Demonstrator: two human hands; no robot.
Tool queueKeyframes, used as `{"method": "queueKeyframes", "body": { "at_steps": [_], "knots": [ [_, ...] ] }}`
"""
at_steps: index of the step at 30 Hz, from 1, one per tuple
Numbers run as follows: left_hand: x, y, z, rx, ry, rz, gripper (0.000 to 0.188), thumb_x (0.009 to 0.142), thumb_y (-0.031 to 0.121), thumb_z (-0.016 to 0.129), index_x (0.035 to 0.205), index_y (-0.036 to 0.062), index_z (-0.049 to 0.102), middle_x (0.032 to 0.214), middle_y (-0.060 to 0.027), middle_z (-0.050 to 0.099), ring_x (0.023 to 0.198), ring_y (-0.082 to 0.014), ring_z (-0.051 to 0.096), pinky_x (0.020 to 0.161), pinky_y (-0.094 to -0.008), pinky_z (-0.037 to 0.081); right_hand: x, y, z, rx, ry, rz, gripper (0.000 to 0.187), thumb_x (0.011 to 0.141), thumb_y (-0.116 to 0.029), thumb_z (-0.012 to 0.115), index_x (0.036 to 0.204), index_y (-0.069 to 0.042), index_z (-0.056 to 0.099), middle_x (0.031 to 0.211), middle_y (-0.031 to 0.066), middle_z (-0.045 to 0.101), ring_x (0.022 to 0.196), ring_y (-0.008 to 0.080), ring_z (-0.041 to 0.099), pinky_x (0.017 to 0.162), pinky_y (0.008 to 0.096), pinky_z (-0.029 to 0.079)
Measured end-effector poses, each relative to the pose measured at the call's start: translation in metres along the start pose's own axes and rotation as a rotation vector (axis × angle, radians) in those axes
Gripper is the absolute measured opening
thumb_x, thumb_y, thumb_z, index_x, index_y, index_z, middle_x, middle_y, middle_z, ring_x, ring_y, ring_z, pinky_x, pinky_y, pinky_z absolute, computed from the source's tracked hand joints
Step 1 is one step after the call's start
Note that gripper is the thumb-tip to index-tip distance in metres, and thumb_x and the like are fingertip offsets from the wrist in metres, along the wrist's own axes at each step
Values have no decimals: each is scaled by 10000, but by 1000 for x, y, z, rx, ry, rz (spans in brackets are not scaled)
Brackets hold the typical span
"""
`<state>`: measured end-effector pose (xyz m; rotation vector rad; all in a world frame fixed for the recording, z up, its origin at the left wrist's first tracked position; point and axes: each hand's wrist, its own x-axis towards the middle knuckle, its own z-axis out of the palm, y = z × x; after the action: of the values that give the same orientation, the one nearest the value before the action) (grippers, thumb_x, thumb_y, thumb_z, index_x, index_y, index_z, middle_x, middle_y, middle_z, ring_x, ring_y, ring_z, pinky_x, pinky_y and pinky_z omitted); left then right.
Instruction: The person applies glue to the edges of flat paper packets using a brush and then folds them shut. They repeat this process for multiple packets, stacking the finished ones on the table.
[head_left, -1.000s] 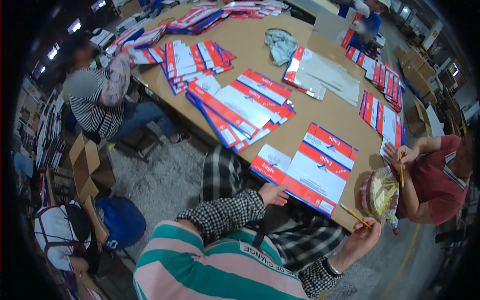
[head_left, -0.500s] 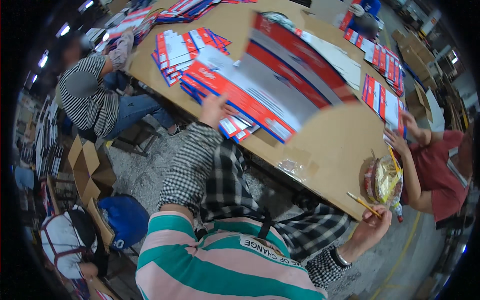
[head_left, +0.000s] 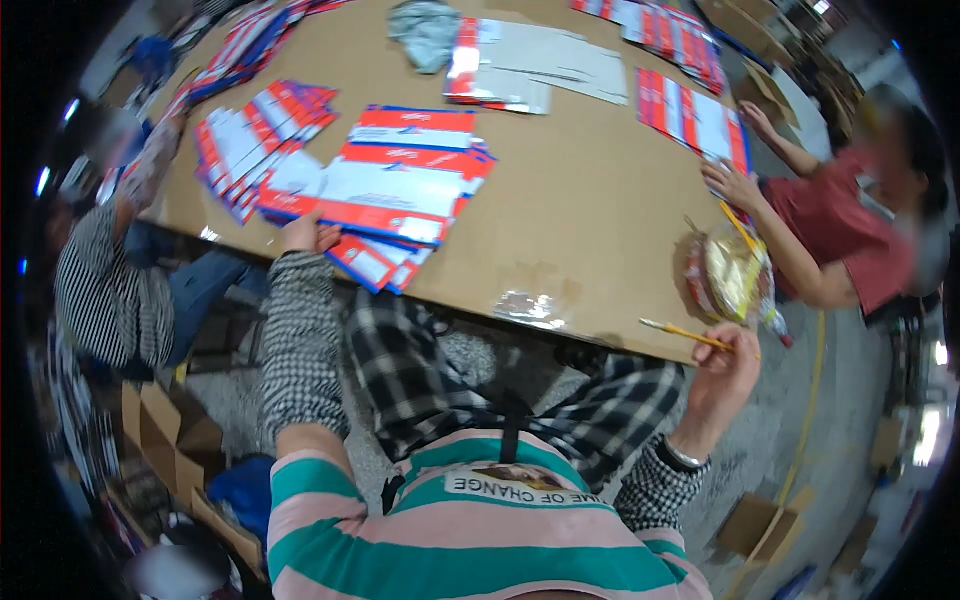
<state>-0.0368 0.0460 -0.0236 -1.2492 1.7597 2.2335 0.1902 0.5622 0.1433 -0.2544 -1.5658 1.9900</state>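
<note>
While the left hand (head_left: 308,235) of the person touches the near left edge of a large, flat printed sheet in red, white and blue (head_left: 395,190), the right hand (head_left: 728,365) is well apart from it, at the near right edge of the wide brown counter (head_left: 590,200). This sheet lies on top of a fanned pile of similar printed sheets (head_left: 385,268), on the near left part of the counter. The left fingers are at the border of the sheet, but I cannot tell whether the thumb is clamped on it. The right fingers are closed together on a slim yellow stick with a pale end (head_left: 680,332), which points to the left.

Just beyond the pile, to the left, is another fanned stack of red and white sheets (head_left: 250,145). On the far side lie a crumpled pale blue-grey cloth (head_left: 425,35) and, to its right, plain whitish flat sheets (head_left: 560,65). Near the right hand stands a round container with yellowish contents and shiny clear wrapping (head_left: 728,270). At the right, a co-worker in a dark red shirt (head_left: 850,245) has one hand at a row of red and white sheets (head_left: 695,120).
</note>
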Motion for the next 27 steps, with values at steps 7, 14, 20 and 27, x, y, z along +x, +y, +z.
{"method": "queueKeyframes", "body": {
  "at_steps": [7,14,20,27],
  "knots": [
    [23,-8,-27,242,69,39,331,871,308,610,866,-13,533,624,-109,554,447,-186,509,404,-297,460,18,-8,-42,8,136,-39,138,918,-73,461,961,39,530,928,167,610,730,193,575,663,298,477],
    [44,-16,-60,276,11,174,304,879,306,599,867,10,530,649,-83,587,474,-154,556,383,-254,453,52,13,-120,-23,380,-160,169,931,-47,475,1073,41,447,977,185,566,861,240,616,821,342,519],
    [12,-27,-66,318,141,264,259,881,278,604,914,33,529,741,-84,623,577,-156,602,456,-249,488,79,37,-160,54,540,-99,206,916,-33,487,1094,27,401,958,184,567,768,266,644,696,340,561],
    [-5,-37,-64,295,236,276,284,868,274,604,972,12,566,778,-96,620,610,-168,593,486,-271,485,103,66,-192,96,579,-37,230,906,-37,506,1095,27,394,963,193,561,740,271,647,657,346,566]
  ]
}}
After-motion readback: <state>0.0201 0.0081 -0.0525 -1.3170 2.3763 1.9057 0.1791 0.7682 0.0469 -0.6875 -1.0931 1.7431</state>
